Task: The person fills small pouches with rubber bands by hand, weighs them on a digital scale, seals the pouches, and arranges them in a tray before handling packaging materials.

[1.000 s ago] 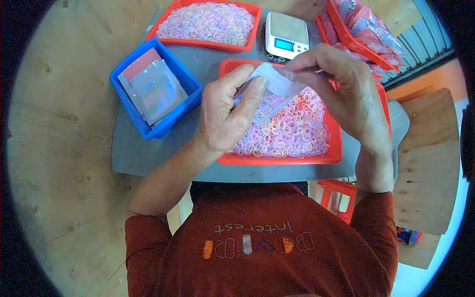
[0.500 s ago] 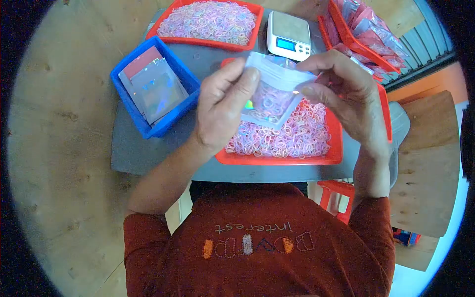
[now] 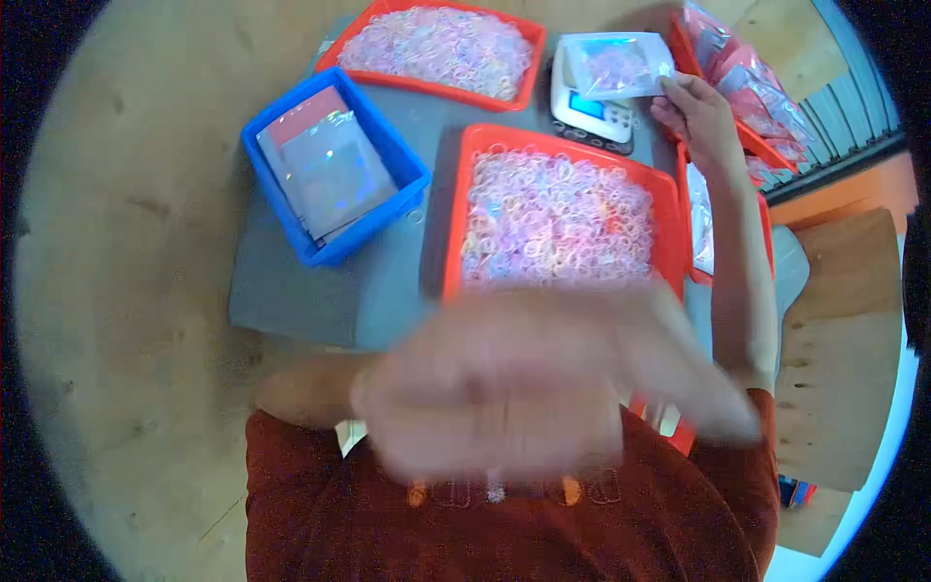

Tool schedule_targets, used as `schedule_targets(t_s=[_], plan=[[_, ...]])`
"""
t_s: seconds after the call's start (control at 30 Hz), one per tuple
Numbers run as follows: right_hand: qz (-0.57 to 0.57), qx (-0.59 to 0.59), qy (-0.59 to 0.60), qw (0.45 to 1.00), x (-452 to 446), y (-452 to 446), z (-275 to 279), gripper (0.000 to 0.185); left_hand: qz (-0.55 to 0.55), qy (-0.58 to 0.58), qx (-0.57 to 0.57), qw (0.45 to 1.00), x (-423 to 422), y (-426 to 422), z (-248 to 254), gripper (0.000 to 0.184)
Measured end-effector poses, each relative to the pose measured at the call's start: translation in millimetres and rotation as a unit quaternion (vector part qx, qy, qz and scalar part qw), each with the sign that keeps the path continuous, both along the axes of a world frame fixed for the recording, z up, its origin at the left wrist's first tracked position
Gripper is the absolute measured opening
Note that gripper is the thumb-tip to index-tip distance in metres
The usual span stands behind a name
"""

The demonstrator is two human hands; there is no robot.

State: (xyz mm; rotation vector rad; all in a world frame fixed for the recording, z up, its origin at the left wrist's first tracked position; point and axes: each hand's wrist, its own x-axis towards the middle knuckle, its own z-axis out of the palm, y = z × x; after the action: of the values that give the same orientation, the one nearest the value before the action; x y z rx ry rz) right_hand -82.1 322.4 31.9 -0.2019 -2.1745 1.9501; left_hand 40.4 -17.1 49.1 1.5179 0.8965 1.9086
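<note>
My right hand [image 3: 700, 118] pinches the right edge of a clear zip bag [image 3: 621, 66] with small pale rings inside. The bag is over the white digital scale [image 3: 606, 121], covering most of its plate; whether it rests there I cannot tell. Large and smeared by motion, my left hand [image 3: 524, 383] is close to the camera in front of my chest, and its fingers cannot be made out. Beyond it, a red tray [image 3: 665, 218] of pink and lilac rings [image 3: 558, 218] lies partly hidden by that hand.
A blue bin [image 3: 407, 194] with flat bags [image 3: 339, 175] stands at the left. At the back is another red tray [image 3: 529, 82] of rings. Red baskets with filled pink bags [image 3: 761, 92] line the right, and a red tray with clear packaging [image 3: 700, 218] sits below them.
My right hand has carried the zip bag away and to the right, over the scale. My left hand has let go of the bag and moved back toward my chest and the camera.
</note>
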Motion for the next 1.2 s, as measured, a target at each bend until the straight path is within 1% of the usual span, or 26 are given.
schedule_targets(t_s=[0.03, 0.07, 0.1, 0.13, 0.17, 0.2, 0.27, 0.33, 0.37, 0.43, 0.47, 0.57, 0.7, 0.73, 0.87, 0.97, 1.0, 1.03, 1.13, 1.17, 1.2], plan=[[0.04, 0.138, 0.057, 0.988, -20.9, 27.8, -17.5, 0.019, -0.057, 0.013, 0.013, 0.998, 13.7, 4.8, 4.6, 0.031], [0.082, 0.271, 0.115, 0.952, -44.2, 62.4, -37.9, 0.019, -0.088, 0.02, 0.02, 0.996, 25.7, 9.4, 7.0, 0.031], [0.061, 0.102, 0.024, 0.993, -47.5, 52.2, -38.9, 0.018, -0.117, 0.027, 0.03, 0.992, 37.6, 14.1, 9.3, 0.03], [0.004, -0.08, -0.047, 0.996, -50.3, 40.8, -39.3, 0.018, -0.131, 0.03, 0.037, 0.99, 47.4, 18.4, 10.1, 0.03], [0.007, -0.072, -0.048, 0.996, -50.3, 36.9, -39.8, 0.018, -0.141, 0.031, 0.043, 0.989, 55.6, 21.9, 11.2, 0.029], [0.053, 0.046, -0.039, 0.997, -52.3, 40.7, -42.2, 0.02, -0.147, 0.033, 0.051, 0.987, 61.8, 25.0, 12.6, 0.029], [0.081, 0.089, -0.04, 0.992, -56.0, 51.0, -45.8, 0.026, -0.154, 0.037, 0.067, 0.985, 72.6, 29.9, 14.2, 0.028], [0.042, -0.063, -0.072, 0.995, -45.0, 39.0, -42.4, 0.034, -0.159, 0.034, 0.077, 0.984, 81.1, 34.6, 13.8, 0.027], [0.021, -0.027, -0.077, 0.996, -35.8, 28.4, -38.4, 0.04, -0.159, 0.03, 0.084, 0.983, 84.8, 36.8, 14.8, 0.027], [-0.029, 0.041, -0.072, 0.996, -3.3, -9.5, -13.4, 0.051, -0.162, 0.028, 0.085, 0.983, 88.6, 41.6, 16.8, 0.026], [-0.017, 0.073, -0.057, 0.996, 3.6, -5.4, -12.1, 0.063, -0.162, 0.028, 0.086, 0.983, 90.9, 41.7, 16.3, 0.026], [-0.008, 0.141, -0.017, 0.99, 55.8, -42.3, 17.6, 0.077, -0.172, 0.027, 0.099, 0.98, 97.1, 44.0, 13.9, 0.025], [-0.015, 0.143, -0.001, 0.99, 94.3, -55.8, 26.8, 0.072, -0.166, 0.016, 0.099, 0.981, 106.9, 44.6, 13.0, 0.023], [-0.012, 0.155, 0.005, 0.988, 102.6, -55.2, 27.3, 0.067, -0.164, 0.015, 0.1, 0.981, 108.6, 47.4, 14.8, 0.023], [0.01, 0.14, 0.031, 0.99, 126.9, -51.8, 24.3, 0.062, -0.167, 0.016, 0.089, 0.982, 111.1, 56.3, 23.6, 0.022], [0.009, 0.133, 0.048, 0.99, 146.1, -44.6, 22.0, 0.061, -0.176, 0.009, 0.093, 0.98, 115.9, 63.1, 20.6, 0.021], [-0.001, 0.12, 0.047, 0.992, 153.3, -49.1, 24.3, 0.062, -0.18, 0.012, 0.096, 0.979, 116.6, 65.7, 21.6, 0.021], [0.013, 0.096, 0.06, 0.993, 158.2, -43.1, 21.1, 0.063, -0.178, 0.01, 0.095, 0.979, 118.5, 66.8, 20.6, 0.021], [0.007, 0.105, 0.036, 0.994, 171.5, -46.8, 23.1, 0.062, -0.164, 0.013, 0.088, 0.983, 121.4, 69.0, 25.7, 0.02], [0.034, 0.099, 0.042, 0.994, 173.6, -42.4, 21.8, 0.061, -0.157, 0.011, 0.089, 0.984, 121.5, 71.3, 28.6, 0.02], [0.016, 0.117, 0.045, 0.992, 177.5, -44.8, 22.5, 0.061, -0.156, 0.013, 0.087, 0.984, 122.3, 73.2, 31.5, 0.02]])
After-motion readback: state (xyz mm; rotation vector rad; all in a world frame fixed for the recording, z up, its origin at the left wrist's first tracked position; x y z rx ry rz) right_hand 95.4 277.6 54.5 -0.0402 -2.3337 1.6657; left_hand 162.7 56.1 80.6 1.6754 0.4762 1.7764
